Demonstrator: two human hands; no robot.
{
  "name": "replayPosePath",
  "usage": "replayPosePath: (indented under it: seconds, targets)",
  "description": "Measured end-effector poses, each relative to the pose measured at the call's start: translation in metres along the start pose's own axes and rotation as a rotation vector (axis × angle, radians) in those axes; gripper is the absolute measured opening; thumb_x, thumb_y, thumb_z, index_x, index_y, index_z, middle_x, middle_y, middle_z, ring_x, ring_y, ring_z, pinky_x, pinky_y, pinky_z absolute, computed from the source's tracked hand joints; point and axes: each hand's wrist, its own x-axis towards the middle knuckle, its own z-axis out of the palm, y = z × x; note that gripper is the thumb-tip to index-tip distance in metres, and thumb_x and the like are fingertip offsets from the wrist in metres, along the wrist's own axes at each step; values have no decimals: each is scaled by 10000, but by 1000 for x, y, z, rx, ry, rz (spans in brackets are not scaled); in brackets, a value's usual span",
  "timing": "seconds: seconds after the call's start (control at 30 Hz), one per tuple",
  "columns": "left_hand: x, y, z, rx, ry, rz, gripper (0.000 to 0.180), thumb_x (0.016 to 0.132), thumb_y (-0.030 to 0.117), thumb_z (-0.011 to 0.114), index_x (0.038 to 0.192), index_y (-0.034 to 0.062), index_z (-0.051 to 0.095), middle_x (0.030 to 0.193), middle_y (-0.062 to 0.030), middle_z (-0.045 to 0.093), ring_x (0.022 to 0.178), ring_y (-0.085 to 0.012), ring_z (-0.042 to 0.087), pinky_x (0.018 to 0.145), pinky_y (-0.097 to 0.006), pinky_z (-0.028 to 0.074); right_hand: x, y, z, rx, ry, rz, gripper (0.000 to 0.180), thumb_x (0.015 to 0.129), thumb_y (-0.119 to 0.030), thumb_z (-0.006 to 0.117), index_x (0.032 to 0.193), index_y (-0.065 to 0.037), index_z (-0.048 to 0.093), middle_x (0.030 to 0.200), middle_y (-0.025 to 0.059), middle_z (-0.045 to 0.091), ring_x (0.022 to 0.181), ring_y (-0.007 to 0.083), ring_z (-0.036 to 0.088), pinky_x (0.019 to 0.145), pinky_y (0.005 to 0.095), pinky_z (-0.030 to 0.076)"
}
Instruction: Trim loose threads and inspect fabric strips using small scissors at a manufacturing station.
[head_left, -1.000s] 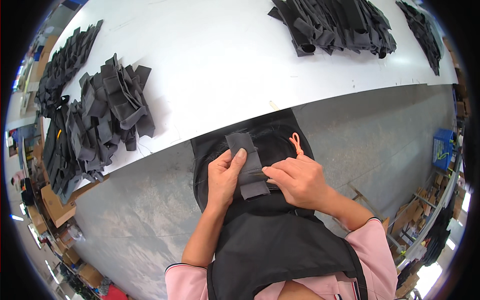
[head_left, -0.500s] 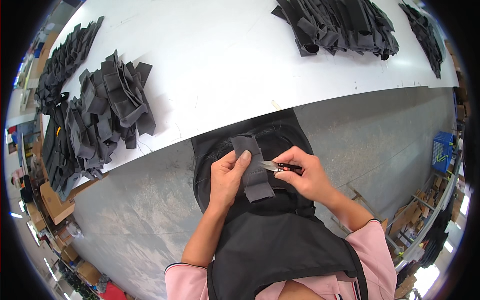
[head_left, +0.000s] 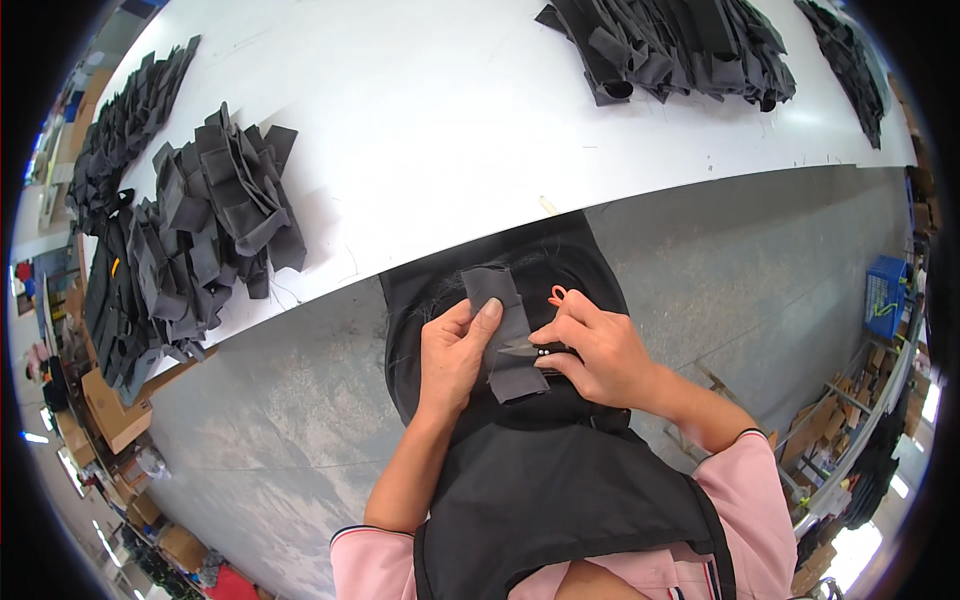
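My left hand (head_left: 452,353) pinches a small grey fabric piece (head_left: 505,335) over my lap, thumb and fingers on its left edge. My right hand (head_left: 597,350) grips small thread snips (head_left: 541,350) with an orange loop handle (head_left: 557,295), the metal blades touching the right edge of the fabric piece. Both hands sit above my black apron (head_left: 540,470), just below the white table's near edge (head_left: 420,262).
On the white table, a heap of grey folded fabric pieces (head_left: 215,215) lies at the left, with more stacks (head_left: 125,130) beyond it. Another dark pile (head_left: 670,45) lies at the far right. Cardboard boxes (head_left: 110,410) stand on the grey floor at the left.
The snips have turned in my right hand, blades now at the fabric piece's edge. The fabric piece has shifted slightly in my left hand.
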Motion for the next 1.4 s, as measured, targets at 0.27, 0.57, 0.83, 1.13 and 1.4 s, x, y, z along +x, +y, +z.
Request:
replayPosePath:
  seconds: [0.27,0.57,0.83,1.13,1.4]
  targets:
    - [1,0,1,-26,5,-18,251,915,217,606,984,-19,657,864,-8,653,739,-34,542,658,-193,443,-1,-2,2,-91,-27,-31,297,646,-47,762,897,-35,603,790,81,500,631,242,556,598,332,479]
    - [1,-3,-4,-18,-8,-53,256,914,224,607,963,-22,655,842,-7,649,720,-29,537,639,-189,438,-12,-6,7,91,56,165,310,667,-38,758,923,-28,582,808,110,556,673,258,577,815,347,493]
    - [1,-2,-1,-10,7,-48,258,912,230,610,951,-21,656,829,-4,645,715,-28,532,629,-191,438,-3,-8,3,16,-7,100,333,677,-61,764,957,-46,585,847,111,568,685,245,615,689,331,511]
    - [1,-3,-3,-12,-7,-58,265,912,232,611,965,-23,658,838,-6,647,719,-36,541,632,-194,443,-10,-4,8,16,131,89,329,697,-83,745,974,-69,568,837,72,513,693,215,615,551,297,481]
    - [0,1,-2,-36,-1,-69,260,912,227,608,968,-21,662,829,-29,659,705,-48,567,630,-200,460,-7,-2,6,285,129,281,317,700,4,734,966,-39,569,822,67,499,698,153,580,678,283,496]
